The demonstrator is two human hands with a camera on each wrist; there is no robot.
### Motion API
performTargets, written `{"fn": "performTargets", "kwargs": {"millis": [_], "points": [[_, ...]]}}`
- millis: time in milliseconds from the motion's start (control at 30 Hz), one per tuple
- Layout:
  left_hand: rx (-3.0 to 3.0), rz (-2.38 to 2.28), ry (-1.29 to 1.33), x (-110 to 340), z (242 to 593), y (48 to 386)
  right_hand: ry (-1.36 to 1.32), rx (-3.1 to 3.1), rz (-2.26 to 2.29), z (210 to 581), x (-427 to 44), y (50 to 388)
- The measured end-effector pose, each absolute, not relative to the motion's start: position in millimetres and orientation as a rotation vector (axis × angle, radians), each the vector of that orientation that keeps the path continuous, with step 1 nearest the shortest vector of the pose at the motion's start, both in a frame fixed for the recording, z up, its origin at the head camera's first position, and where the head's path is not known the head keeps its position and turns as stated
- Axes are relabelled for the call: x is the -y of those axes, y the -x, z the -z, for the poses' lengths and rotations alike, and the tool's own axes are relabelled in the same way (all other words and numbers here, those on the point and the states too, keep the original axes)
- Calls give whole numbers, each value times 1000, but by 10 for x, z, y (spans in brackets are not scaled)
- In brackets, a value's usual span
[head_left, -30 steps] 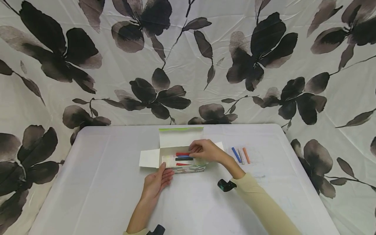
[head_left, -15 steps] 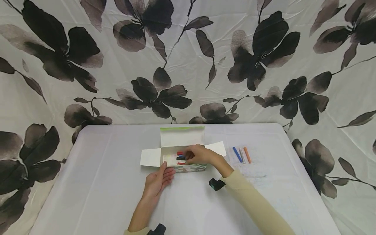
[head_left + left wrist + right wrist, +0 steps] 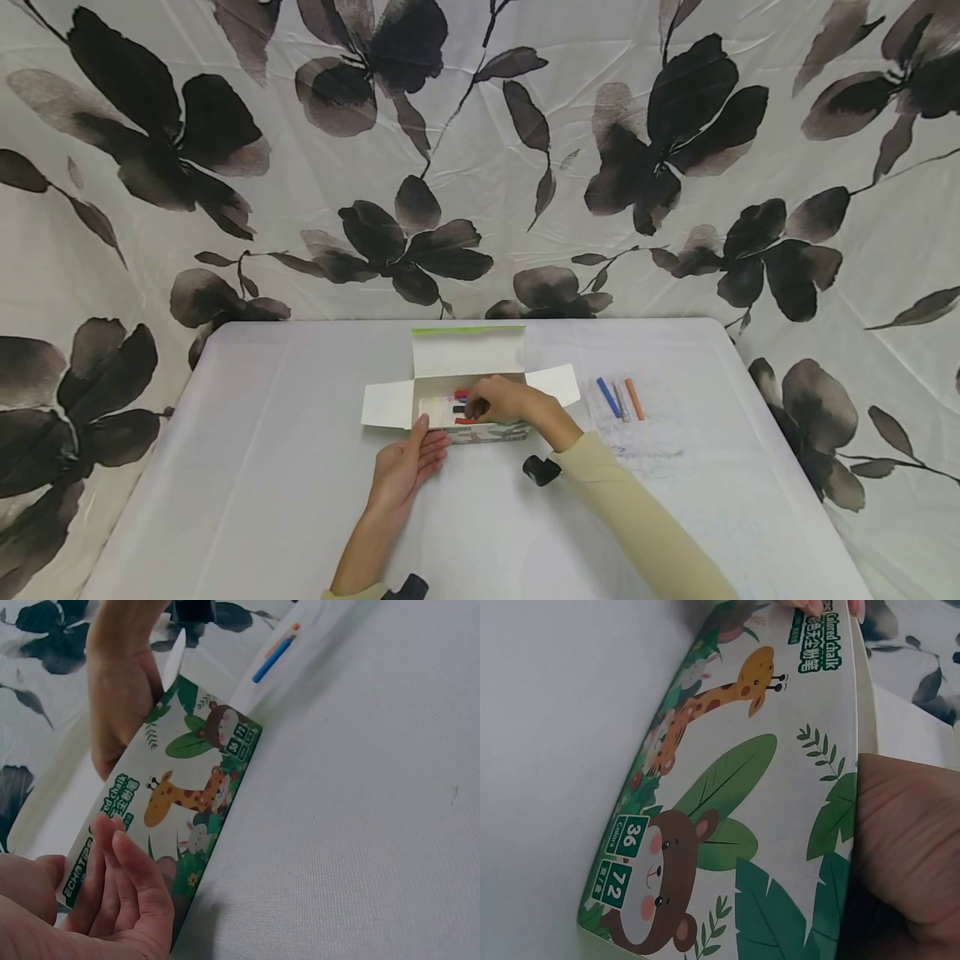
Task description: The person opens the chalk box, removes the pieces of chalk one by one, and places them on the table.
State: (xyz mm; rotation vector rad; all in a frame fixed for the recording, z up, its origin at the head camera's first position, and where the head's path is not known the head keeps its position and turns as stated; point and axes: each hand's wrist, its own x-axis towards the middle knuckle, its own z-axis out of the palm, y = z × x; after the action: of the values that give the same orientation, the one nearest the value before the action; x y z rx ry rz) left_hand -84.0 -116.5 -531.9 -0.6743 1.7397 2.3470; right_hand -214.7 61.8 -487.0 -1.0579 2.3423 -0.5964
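Right hand down in the box, lower centre, fingers curled (can't tell on what)! Left hand pinches its front wall. Looks partway: three chalk sticks out, lower right; several coloured sticks inside.

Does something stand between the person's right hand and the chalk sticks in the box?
Nothing visible does. The right hand reaches inside the open box, over the chalk sticks; the lid is folded back, the side flaps spread outward, and the left hand is at the front left corner. Whether the right hand touches them is hidden.
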Motion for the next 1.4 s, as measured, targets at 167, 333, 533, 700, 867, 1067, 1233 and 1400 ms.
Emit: {"fn": "performTargets", "kwargs": {"millis": [167, 333, 533, 700, 867, 1067, 1233, 1400], "points": [[-1734, -2359, 668, 1153, 5323, 829, 1082, -2338, 544, 4849, -611, 2131], [-1731, -2362, 670, 1149, 5332, 816, 1090, -2339, 573, 4847, -620, 2121], [-1715, -2361, 662, 1165, 5347, 811, 1161, -2349, 655, 4828, -724, 2131], [-1710, -2358, 664, 1167, 5346, 810, 1223, -2329, 777, 4750, -877, 2139], [-1712, -2353, 673, 1165, 5335, 817, 1192, -2330, 911, 4674, -1009, 2150], [-1719, -2351, 690, 1165, 5317, 826, 1066, -2334, 1075, 4573, -1187, 2169], [-1733, -2339, 695, 1159, 5304, 830, 1001, -2340, 1189, 4519, -1364, 2206], [-1740, -2331, 686, 1155, 5302, 839, 874, -2307, 1304, 4446, -1563, 2240]]}}
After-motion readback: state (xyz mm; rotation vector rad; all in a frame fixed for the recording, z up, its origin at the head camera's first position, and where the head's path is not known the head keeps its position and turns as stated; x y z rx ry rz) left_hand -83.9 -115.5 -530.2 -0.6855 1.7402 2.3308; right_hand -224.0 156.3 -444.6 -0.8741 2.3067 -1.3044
